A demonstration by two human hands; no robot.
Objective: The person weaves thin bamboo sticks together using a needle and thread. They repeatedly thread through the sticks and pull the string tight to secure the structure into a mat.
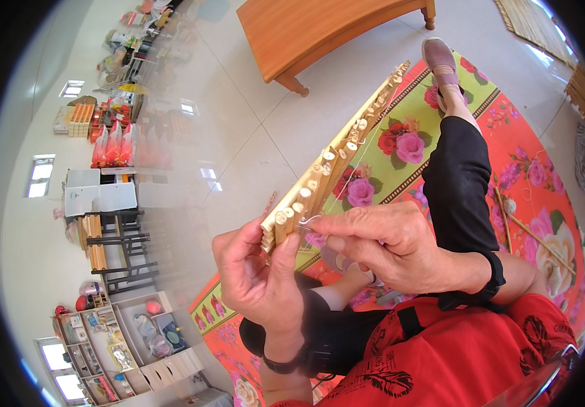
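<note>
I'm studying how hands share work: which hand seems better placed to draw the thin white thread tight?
Probably the right hand: its fingertips are at the thin white thread, while the left hand grips the row of pale, woody stalks.

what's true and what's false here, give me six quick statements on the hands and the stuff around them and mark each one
1. The left hand holds the near end of the row of cut stalks. True.
2. The right hand lies flat on the mat. False: the right hand is raised, its fingertips near the stalks' near end.
3. The mat has flowers printed on it. True.
4. The low table is bright green. False: the low table is orange-brown.
5. Thin sticks lie on the mat at the person's right. True.
6. The person's top is plain white. False: the top is red with dark prints.
</note>
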